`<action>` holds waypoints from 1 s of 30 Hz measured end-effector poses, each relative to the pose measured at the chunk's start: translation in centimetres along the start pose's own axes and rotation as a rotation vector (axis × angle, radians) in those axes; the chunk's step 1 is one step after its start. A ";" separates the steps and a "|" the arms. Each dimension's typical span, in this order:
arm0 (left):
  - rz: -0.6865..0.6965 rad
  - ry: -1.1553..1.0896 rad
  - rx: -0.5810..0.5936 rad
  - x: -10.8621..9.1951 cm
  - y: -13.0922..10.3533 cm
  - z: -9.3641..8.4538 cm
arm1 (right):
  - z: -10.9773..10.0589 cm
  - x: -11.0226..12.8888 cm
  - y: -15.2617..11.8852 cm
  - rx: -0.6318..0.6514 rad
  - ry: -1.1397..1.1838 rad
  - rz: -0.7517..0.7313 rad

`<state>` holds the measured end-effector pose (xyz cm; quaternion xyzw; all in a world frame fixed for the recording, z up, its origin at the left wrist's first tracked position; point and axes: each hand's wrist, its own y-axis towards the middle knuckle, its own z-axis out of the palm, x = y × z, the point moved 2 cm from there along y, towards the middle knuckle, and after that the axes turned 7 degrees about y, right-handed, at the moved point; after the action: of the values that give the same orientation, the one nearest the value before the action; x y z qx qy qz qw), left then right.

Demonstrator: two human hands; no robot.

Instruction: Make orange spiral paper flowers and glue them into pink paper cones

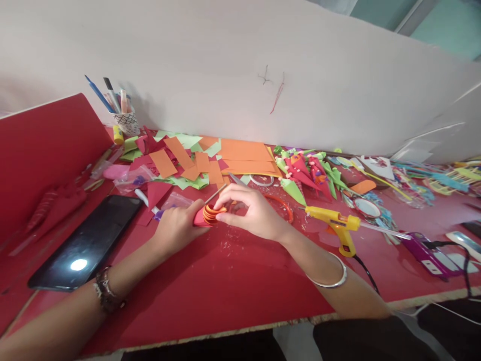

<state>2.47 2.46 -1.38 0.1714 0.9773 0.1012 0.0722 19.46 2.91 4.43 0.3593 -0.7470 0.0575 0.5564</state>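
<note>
Near the middle of the red table (233, 296), my left hand (178, 225) is closed round a red paper piece (199, 218). An orange paper coil (211, 214) with several layers sits at the end of the red piece. My right hand (255, 210) pinches the right side of the coil between thumb and fingers. A thin stick (215, 194) slants up from beside my left fingers. Behind my right fingers a grey pointed thing (236, 179) shows in part; what it belongs to is hidden.
Orange paper sheets (246, 158) and scraps lie behind the hands. Red and green paper cones (298, 173) are piled right of them. A yellow glue gun (340, 225) lies at right, cabled, near a purple power strip (432, 255). A black phone (88, 240) lies left, a pen cup (127, 122) behind.
</note>
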 end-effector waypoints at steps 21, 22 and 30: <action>0.073 0.119 -0.083 0.0 -0.2 0.2 | 0.0 -1.1 0.0 0.057 0.035 0.068; 0.079 0.124 -0.081 0.0 -0.2 0.2 | 0.0 -1.0 0.1 0.055 0.037 0.071; 0.076 0.117 -0.081 -0.1 -0.2 0.5 | -0.1 -0.5 -0.1 0.029 -0.070 0.057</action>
<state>2.60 2.37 -1.91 0.1992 0.9678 0.1530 0.0177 19.63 3.14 4.01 0.3477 -0.7749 0.0715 0.5231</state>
